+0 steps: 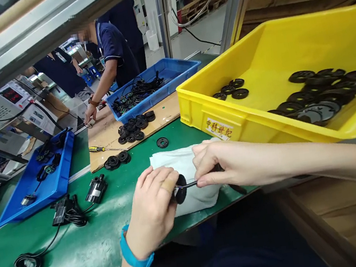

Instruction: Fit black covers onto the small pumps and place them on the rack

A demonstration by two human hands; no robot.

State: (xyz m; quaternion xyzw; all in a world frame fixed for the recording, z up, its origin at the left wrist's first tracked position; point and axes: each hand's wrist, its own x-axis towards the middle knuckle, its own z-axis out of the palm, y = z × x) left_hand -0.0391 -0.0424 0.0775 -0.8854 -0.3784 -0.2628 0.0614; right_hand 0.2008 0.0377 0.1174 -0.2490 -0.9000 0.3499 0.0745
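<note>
I've got the black round disc (180, 189) pinched in my left hand (151, 211), fingers clenched around its rim, just above the white cloth (186, 168). My right hand (232, 163) grasps a thin dark pick (187, 185) between thumb and fingertips, its tip at the disc's face. Under all this is the green bench mat (83, 259), carrying a wooden board (108, 137), a yellow-handled screwdriver (97, 149) and loose black discs (137, 128). Across the board, a co-worker's hand (90, 113) sits near a blue tray (153, 83). The yellow crate (216, 123) stands just beyond my right hand, leaving little room there. The mat's near edge passes under my left forearm, and small pumps (96, 189) with cables lie to my left
</note>
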